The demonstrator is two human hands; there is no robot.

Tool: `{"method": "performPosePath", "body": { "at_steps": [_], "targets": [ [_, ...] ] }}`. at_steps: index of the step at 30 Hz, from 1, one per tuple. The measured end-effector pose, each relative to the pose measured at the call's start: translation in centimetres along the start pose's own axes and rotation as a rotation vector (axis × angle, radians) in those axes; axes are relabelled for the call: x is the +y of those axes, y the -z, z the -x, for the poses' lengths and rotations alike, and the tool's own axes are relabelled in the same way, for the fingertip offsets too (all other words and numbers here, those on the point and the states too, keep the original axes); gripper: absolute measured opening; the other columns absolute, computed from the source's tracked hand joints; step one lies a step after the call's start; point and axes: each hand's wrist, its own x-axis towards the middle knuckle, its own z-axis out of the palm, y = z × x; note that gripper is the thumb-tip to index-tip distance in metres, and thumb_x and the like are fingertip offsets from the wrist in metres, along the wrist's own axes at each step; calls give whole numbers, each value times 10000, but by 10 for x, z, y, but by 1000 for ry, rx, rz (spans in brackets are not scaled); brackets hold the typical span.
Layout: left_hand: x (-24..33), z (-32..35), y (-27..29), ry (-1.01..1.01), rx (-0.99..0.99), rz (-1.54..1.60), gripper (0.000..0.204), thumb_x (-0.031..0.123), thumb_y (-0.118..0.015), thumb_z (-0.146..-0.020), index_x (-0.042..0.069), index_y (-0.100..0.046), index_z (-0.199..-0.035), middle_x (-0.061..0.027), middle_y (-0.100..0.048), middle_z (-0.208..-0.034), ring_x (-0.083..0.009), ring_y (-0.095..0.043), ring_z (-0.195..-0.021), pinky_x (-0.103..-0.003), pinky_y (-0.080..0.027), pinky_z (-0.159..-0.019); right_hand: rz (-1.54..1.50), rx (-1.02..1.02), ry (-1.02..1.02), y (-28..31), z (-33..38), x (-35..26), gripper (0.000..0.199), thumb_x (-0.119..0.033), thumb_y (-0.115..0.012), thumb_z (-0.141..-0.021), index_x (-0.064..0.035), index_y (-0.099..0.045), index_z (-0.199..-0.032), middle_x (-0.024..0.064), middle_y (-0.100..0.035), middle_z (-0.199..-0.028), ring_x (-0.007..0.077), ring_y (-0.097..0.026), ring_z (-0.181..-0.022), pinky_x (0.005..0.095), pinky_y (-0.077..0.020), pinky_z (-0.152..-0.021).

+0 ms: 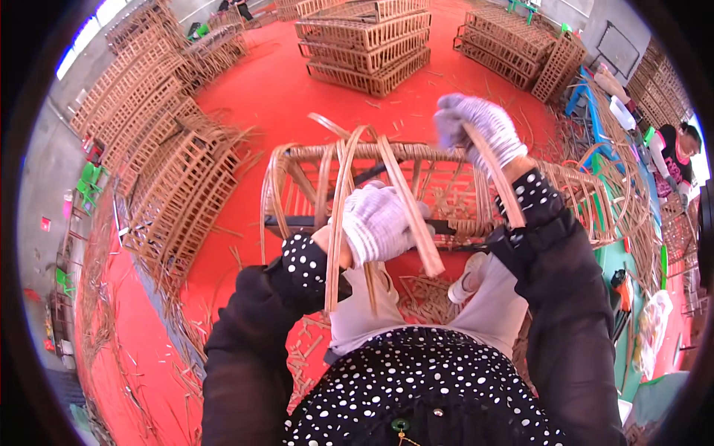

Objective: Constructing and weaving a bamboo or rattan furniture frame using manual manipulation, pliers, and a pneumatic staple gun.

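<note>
In front of my legs is a long woven rattan frame (428,152) with a wrapped top rail and a dark bar (465,225) along its near side. My left hand (378,223), in a white knit glove, is closed at that bar; what its fingers grip is hidden. Raised over the far right part of the frame, my right hand (483,130), gloved too, pinches a flat rattan strip (497,178) that hangs down across my wrist. Other strips (338,223) arch up beside my left wrist, and one (409,204) slants down past the left hand toward my knees.
Stacked rattan frames (364,44) stand at the far middle, with more stacks (178,201) on the left and at far right (506,41). Strip bundles (621,193) lie on a bench at right. Scraps (305,357) litter the red floor. Another person (673,160) works at far right.
</note>
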Motion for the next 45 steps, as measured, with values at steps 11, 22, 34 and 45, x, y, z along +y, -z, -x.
{"method": "performPosePath", "body": {
  "at_steps": [11, 22, 34, 45],
  "targets": [
    [-18, -19, -14, 69, 116, 198, 230, 319, -549, -789, 147, -646, -907, -85, -647, -805, -288, -621, -732, -397, -490, -635, 174, -53, 134, -60, 134, 15, 171, -118, -412, -923, 20, -470, -1006, 157, -612, -725, 203, -606, -528, 291, -509, -489],
    [-16, -24, -8, 88, 88, 244, 277, 251, -644, -778, 48, -635, -966, -143, -643, -849, -309, -618, -780, -356, -487, -690, -52, -85, 31, -20, 161, 83, 141, -4, -373, -920, 13, -513, -936, 141, -592, -910, 209, -625, -808, 314, -515, -755],
    [-9, -54, 11, 612, -472, 829, 439, 406, -476, -880, -2, -632, -842, -103, -626, -631, -132, -580, -470, -243, -481, -434, 1119, 77, 251, 56, 75, 172, 141, -26, -556, -830, -72, -607, -953, -8, -626, -882, 84, -597, -769, 297, -481, -630],
    [-30, -59, -21, 223, -93, 748, 266, 225, -540, -842, -28, -624, -848, -112, -639, -683, -174, -622, -579, -292, -513, -533, 2112, -218, 400, 42, 77, 106, 229, -227, -607, -766, -77, -603, -939, 106, -619, -842, 271, -608, -824, 381, -477, -759]
  ]
}}
